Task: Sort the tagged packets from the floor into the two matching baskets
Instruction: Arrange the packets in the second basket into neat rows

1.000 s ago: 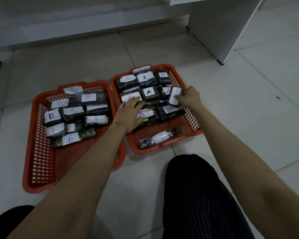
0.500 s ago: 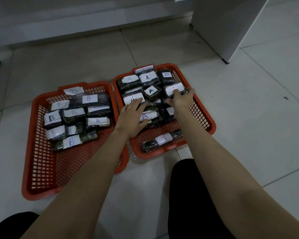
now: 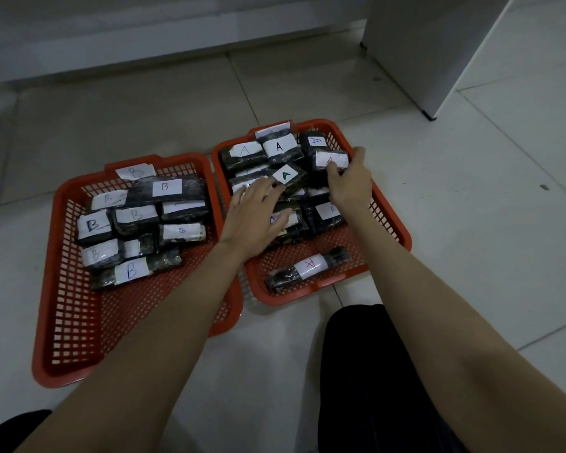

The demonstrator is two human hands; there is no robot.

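Observation:
Two orange mesh baskets sit side by side on the tiled floor. The left basket (image 3: 62,322) holds several dark packets with white B tags (image 3: 166,188). The right basket (image 3: 391,220) holds several dark packets with A tags. My right hand (image 3: 348,179) grips an A-tagged packet (image 3: 330,160) at the basket's far right side. My left hand (image 3: 254,217) lies flat with fingers spread on the A packets in the middle, touching the green-A packet (image 3: 288,176). One A packet (image 3: 309,268) lies alone at the basket's near edge.
A white cabinet (image 3: 438,50) stands at the back right. A wall base runs along the back. My knee in dark striped trousers (image 3: 373,371) is just in front of the right basket. Bare floor tiles (image 3: 471,207) lie to the right.
My right hand has carried the A packet from the middle right toward the far right corner of the basket and turned it flat. My left hand slid slightly forward over the packets.

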